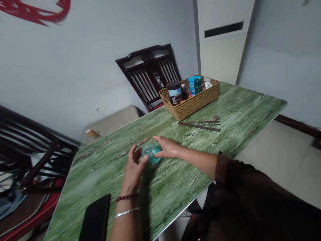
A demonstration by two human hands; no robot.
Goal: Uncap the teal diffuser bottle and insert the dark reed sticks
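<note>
A small round teal glass vessel [151, 159] sits near the middle of the green table, between my two hands. Whether it is a cup or a bowl I cannot tell from this angle. My left hand [134, 164] curves around its left side, with the thumb at the near rim. From the right, my right hand [167, 147] grips it, thumb against the side and fingers reaching over the far side. Several dark chopsticks [200, 125] lie beyond my right hand.
A woven basket [194, 106] with jars and bottles stands at the table's far side. A black flat phone-like slab [95, 219] lies at the near left. Dark wooden chairs [150, 72] stand behind and to the left of the green table [173, 180].
</note>
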